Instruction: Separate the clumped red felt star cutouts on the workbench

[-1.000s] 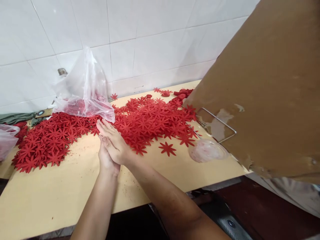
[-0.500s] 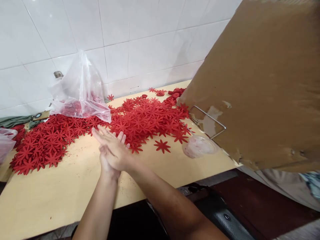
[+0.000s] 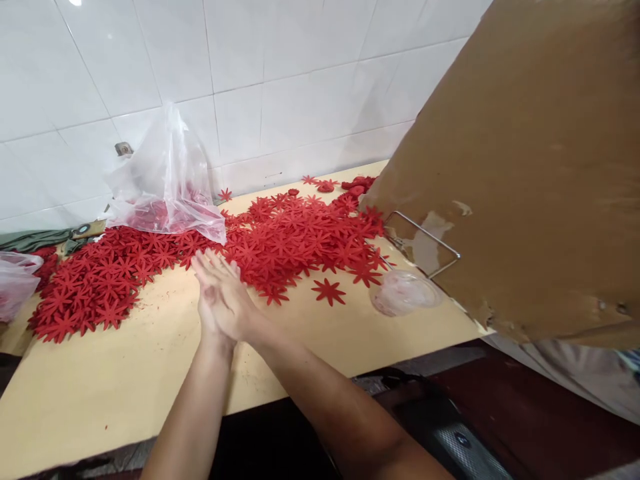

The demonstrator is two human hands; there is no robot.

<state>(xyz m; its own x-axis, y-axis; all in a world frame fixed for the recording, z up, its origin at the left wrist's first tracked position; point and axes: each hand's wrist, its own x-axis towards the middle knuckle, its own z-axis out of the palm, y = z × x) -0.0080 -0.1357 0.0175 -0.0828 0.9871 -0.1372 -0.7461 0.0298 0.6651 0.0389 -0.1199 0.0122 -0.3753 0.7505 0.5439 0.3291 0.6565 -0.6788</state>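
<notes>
Head cam: 2 hands tog., many cutouts

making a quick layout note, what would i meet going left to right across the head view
Plastic bag at the left edge → tall clear plastic bag → hands, palm to palm → lone red flower-shaped piece → brown cardboard sheet

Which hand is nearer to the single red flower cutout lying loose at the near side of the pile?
Right, slightly. The right hand is left of the red flower cutout, not touching it; the left hand, pressed against the right, sits mostly farther left.
</notes>
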